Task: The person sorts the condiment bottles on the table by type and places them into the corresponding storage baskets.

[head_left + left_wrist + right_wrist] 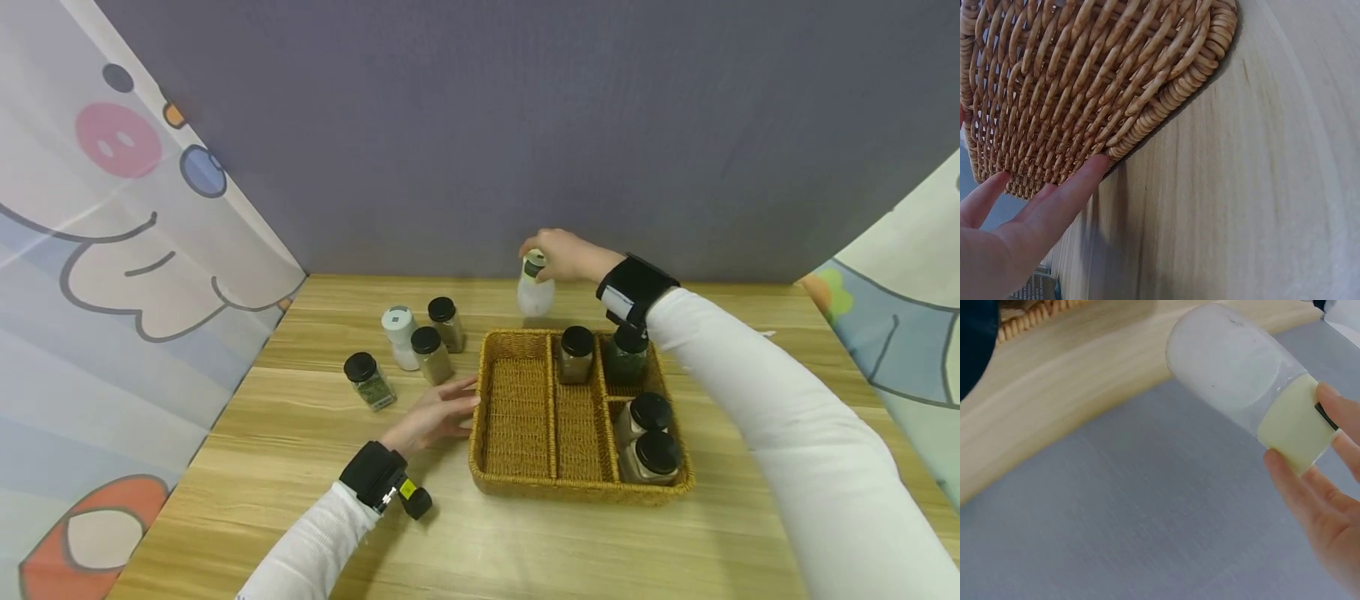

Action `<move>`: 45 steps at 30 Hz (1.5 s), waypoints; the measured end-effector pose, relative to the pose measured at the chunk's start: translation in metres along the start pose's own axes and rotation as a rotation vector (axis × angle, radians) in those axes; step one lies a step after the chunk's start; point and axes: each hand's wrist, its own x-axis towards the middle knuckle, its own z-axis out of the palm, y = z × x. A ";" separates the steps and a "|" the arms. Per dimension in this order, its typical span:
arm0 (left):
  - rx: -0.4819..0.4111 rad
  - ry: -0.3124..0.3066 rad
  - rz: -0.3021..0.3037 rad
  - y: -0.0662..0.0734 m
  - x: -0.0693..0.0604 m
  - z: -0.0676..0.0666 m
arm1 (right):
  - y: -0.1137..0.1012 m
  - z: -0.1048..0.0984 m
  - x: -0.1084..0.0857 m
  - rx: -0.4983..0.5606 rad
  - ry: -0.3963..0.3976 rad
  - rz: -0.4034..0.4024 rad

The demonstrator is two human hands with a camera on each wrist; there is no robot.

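Right-hand grip (564, 254) pinches the bottle (536, 297) by its pale cap (1291, 425), best with even pressure, while the left hand (435, 414) (fingers extended) touches the woven basket (517, 417).

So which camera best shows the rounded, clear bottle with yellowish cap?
Right wrist view: the bottle looks large, its cap pinched by the right hand. The head view shows it small; the left wrist view lacks it.
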 end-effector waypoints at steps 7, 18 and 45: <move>0.005 -0.001 0.004 0.001 0.000 0.000 | -0.005 -0.006 -0.004 -0.004 0.004 -0.021; 0.024 -0.002 0.015 -0.001 0.001 -0.002 | -0.016 -0.010 -0.020 -0.026 -0.006 -0.081; -0.004 0.012 0.003 -0.003 0.004 -0.008 | -0.054 0.013 -0.038 -0.053 -0.076 -0.169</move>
